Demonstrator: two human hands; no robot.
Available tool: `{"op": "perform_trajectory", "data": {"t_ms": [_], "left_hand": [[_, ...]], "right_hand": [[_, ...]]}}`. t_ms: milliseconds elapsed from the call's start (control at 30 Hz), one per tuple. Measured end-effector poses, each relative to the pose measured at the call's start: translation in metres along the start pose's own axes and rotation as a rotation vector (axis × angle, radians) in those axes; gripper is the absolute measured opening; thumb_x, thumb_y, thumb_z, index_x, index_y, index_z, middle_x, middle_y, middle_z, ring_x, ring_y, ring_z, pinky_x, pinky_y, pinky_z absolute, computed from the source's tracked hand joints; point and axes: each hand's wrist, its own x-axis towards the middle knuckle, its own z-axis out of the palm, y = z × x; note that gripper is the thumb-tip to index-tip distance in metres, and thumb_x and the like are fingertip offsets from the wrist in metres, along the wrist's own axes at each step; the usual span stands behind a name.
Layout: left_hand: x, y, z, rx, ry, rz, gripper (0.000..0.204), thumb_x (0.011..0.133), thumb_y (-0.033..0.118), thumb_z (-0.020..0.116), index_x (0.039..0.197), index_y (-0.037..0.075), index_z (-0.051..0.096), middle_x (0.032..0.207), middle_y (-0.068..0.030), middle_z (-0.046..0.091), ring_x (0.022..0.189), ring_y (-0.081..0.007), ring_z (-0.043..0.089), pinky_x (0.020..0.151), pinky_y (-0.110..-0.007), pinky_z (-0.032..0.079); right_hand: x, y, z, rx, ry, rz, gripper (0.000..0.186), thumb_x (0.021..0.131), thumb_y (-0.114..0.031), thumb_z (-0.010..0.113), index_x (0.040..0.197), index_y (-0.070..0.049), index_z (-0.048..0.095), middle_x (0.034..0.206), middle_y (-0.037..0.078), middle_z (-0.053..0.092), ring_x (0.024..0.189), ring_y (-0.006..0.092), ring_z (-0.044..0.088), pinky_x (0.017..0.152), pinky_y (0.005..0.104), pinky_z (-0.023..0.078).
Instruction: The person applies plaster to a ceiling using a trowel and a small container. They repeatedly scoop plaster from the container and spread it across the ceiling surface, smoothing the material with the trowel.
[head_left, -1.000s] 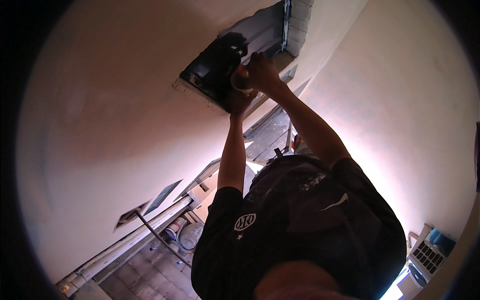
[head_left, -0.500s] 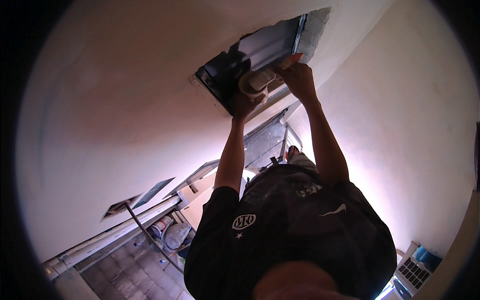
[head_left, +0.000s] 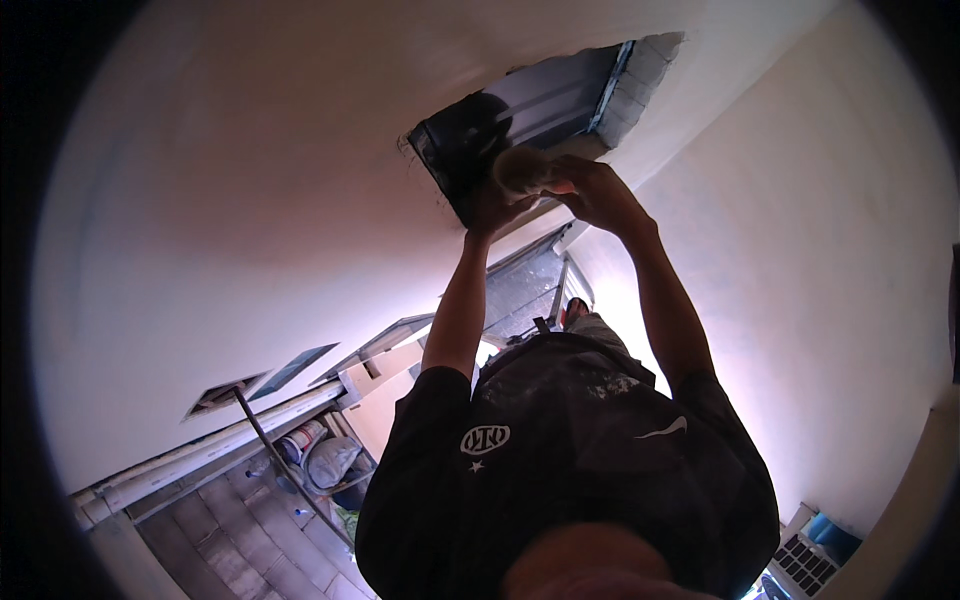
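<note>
My left hand (head_left: 492, 212) is closed around the underside of a round, pale object (head_left: 517, 172), possibly a pot or roll, too dark to tell. My right hand (head_left: 595, 190) is at its right side with bent fingers; what they grip is hidden. Both hands are just in front of a rough-edged rectangular opening (head_left: 555, 85) in the plastered wall, which has a dark panel and black shapes inside and pale blocks (head_left: 648, 80) along its right edge.
Another plain wall (head_left: 800, 260) rises on the right. A long pole (head_left: 275, 450) slants at the lower left beside smaller openings (head_left: 295, 375), bags (head_left: 335, 463) and tubs over a tiled floor (head_left: 230, 530). An air-conditioner unit (head_left: 805, 555) sits at the lower right.
The opening and both hands appear farther right and lower. A red-orange flat item seen beyond my right hand half a second ago is now hidden, and that hand is lower, against the round object.
</note>
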Motion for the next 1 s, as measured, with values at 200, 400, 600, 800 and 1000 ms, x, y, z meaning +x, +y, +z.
{"op": "perform_trajectory", "data": {"t_ms": [200,400,600,800,1000], "left_hand": [[-0.001,-0.002,0.001,0.039,0.059,0.050,0.077,0.067,0.056,0.075,0.120,0.004,0.055,0.107,-0.0148,0.065,0.095,-0.0302,0.064,0.081,-0.036,0.051],[-0.001,0.002,-0.003,-0.070,-0.035,-0.113,0.076,0.067,0.049,0.078,0.121,0.002,0.053,0.113,-0.0158,0.062,0.102,-0.0294,0.062,0.087,-0.036,0.050],[0.000,0.001,0.000,-0.155,0.041,-0.084,0.074,0.066,0.047,0.079,0.120,0.003,0.054,0.112,-0.0151,0.062,0.101,-0.0286,0.062,0.086,-0.036,0.050],[0.002,0.002,-0.001,-0.114,0.037,-0.055,0.074,0.067,0.048,0.078,0.120,0.004,0.054,0.112,-0.0159,0.062,0.101,-0.0289,0.062,0.087,-0.037,0.049],[0.001,-0.003,0.006,-0.077,0.055,-0.014,0.073,0.069,0.051,0.076,0.119,0.003,0.054,0.113,-0.0169,0.061,0.103,-0.0298,0.060,0.087,-0.038,0.048]], "right_hand": [[-0.001,-0.006,-0.014,0.001,-0.047,0.014,0.024,0.076,0.000,0.071,0.099,-0.004,0.066,0.108,0.014,0.065,0.096,0.0305,0.064,0.088,0.0372,0.052],[0.003,-0.015,-0.017,0.069,0.199,0.060,0.018,0.079,-0.007,0.071,0.097,-0.006,0.069,0.095,0.013,0.069,0.085,0.0262,0.068,0.076,0.0340,0.054],[0.005,0.012,0.014,0.095,0.488,0.391,0.016,0.082,-0.016,0.069,0.091,-0.002,0.070,0.079,0.014,0.069,0.067,0.0247,0.069,0.063,0.0328,0.055],[0.001,0.052,0.055,0.461,0.589,0.589,0.029,0.086,-0.023,0.067,0.092,0.005,0.067,0.075,0.014,0.069,0.067,0.0211,0.069,0.059,0.0312,0.054],[0.001,0.034,0.024,0.223,0.616,0.532,0.024,0.087,-0.019,0.064,0.094,0.003,0.066,0.073,0.016,0.068,0.067,0.0216,0.069,0.058,0.0321,0.054]]}}
